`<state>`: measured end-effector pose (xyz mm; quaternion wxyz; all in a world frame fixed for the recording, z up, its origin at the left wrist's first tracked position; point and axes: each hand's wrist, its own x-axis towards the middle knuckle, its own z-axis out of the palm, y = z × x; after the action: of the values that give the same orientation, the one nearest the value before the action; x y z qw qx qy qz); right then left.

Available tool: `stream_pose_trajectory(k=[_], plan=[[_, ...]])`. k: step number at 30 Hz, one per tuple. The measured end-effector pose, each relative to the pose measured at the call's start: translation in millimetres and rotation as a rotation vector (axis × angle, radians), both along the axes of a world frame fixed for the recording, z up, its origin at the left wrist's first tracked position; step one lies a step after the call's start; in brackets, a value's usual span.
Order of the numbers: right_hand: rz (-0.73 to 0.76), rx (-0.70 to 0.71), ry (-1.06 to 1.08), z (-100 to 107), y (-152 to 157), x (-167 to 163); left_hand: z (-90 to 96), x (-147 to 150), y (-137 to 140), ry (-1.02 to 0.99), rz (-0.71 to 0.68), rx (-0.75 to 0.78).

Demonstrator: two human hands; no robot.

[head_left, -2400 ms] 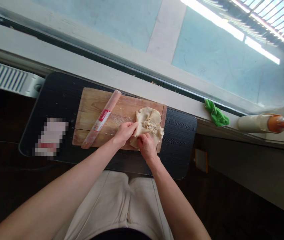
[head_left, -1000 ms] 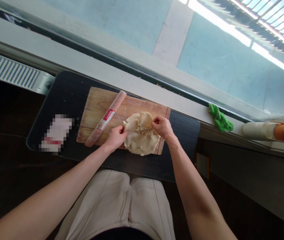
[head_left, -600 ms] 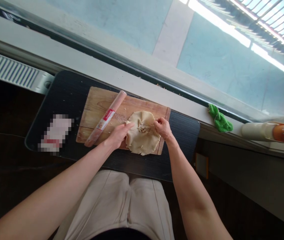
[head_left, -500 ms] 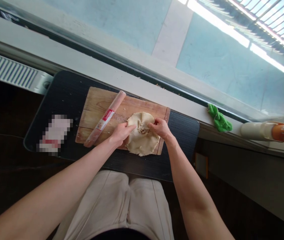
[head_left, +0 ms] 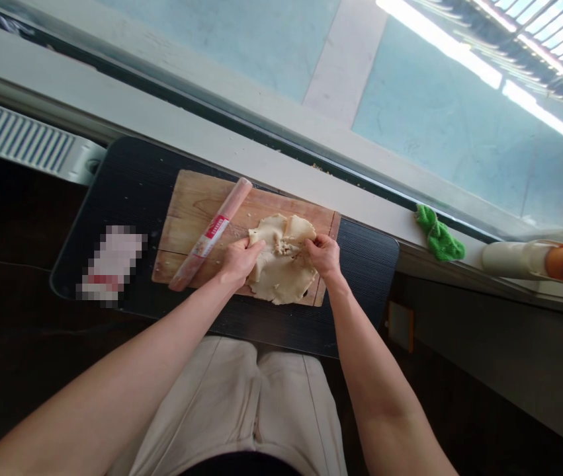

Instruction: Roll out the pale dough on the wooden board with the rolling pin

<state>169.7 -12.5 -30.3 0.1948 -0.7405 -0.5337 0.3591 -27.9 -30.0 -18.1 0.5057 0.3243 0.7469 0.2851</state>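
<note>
A flat, pale sheet of dough [head_left: 281,281] lies on the right part of a wooden board [head_left: 192,205], with crumbly bits at its middle and its far edge folded inward. My left hand [head_left: 237,261] pinches the dough's left edge between thumb and fingers. At the opposite side, my right hand [head_left: 325,254] has its fingers closed on the right edge. Left of the dough, a rolling pin [head_left: 196,254] with a red and white label rests slantwise across the board.
The board sits on a black table [head_left: 122,198] beside a white windowsill [head_left: 281,175]. A blurred-out packet [head_left: 112,261] lies on the table's left. A green cloth [head_left: 440,235] and a white and orange bottle [head_left: 524,259] are on the sill. A radiator [head_left: 28,142] stands at left.
The dough's far edge has opened into two folds, showing more of the crumbly middle. My right hand has moved slightly outward with its edge; my left hand still grips the left side.
</note>
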Motion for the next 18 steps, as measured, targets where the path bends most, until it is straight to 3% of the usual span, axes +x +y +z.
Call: stream_pose_trajectory(k=[4,7,11,13,18], plan=[[-0.006,0.052,-0.170,9,6,-2,6.2,1,9,0.162,-0.096,-0.009],[0.051,-0.019,-0.082,17,11,5,15.6,-3,17,0.201,-0.157,0.034],[-0.066,-0.100,0.149,20,12,16,25.6,-9,20,-0.259,-0.125,-0.106],[-0.132,-0.127,0.197,20,8,19,28.0,-9,19,-0.386,-0.076,-0.136],[-0.244,-0.095,0.304,26,-5,10,30.1,-2,17,-0.150,-0.106,0.160]])
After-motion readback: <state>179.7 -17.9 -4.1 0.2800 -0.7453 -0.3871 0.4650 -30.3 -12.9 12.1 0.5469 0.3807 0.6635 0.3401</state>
